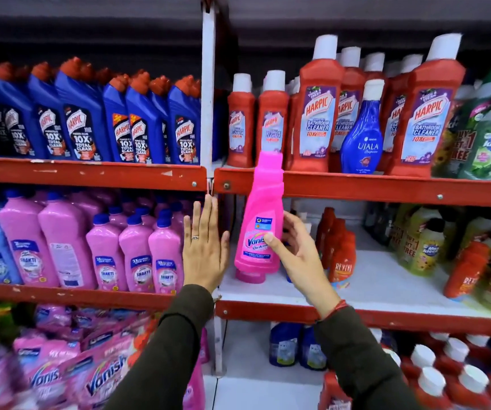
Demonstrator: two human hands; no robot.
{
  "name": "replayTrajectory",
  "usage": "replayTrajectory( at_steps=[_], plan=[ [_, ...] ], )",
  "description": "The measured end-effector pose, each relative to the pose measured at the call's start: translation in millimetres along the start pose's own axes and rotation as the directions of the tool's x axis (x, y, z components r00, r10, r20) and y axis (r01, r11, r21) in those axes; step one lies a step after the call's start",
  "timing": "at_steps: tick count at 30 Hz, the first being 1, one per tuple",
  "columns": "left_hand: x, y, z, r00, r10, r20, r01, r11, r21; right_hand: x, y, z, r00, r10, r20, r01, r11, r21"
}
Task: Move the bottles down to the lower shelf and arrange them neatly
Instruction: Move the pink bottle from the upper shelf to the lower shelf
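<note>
My right hand (296,245) grips a bright pink Vanish bottle (260,220) around its lower body, held upright in front of the red shelf rail (386,187). Its base hangs just above another pink bottle (250,276) that stands on the white lower shelf (371,279). My left hand (205,247) is flat and open just left of the bottle, fingers up, holding nothing. On the upper shelf stand red Harpic bottles (318,113) and a blue Ujala bottle (362,134).
Blue Harpic bottles (84,119) fill the upper left shelf and pink Shakti bottles (134,253) the one below. Red Revive bottles (342,253) and yellow-green bottles (421,247) stand on the lower right shelf. A white upright post (207,99) divides the bays.
</note>
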State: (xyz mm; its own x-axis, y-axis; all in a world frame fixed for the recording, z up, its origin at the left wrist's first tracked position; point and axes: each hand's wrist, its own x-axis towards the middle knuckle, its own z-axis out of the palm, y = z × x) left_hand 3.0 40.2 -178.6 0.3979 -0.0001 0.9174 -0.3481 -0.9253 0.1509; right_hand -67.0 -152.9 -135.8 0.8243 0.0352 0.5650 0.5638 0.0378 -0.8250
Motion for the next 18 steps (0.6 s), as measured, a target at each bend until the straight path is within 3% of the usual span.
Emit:
replayTrajectory(
  at_steps=[10, 18],
  plan=[
    [-79.0, -13.1, 40.6, 0.991, -0.010, 0.133, 0.009, 1.000, 0.006, -21.4, 90.7, -4.5, 0.990, 0.126, -0.060, -0.131, 0.987, -0.088],
    [-92.7, -16.7, 61.7, 0.979, -0.026, 0.203, 0.024, 1.000, 0.014, -6.8, 131.7, -0.1, 0.976, 0.209, -0.058, -0.214, 0.970, -0.117]
  ],
)
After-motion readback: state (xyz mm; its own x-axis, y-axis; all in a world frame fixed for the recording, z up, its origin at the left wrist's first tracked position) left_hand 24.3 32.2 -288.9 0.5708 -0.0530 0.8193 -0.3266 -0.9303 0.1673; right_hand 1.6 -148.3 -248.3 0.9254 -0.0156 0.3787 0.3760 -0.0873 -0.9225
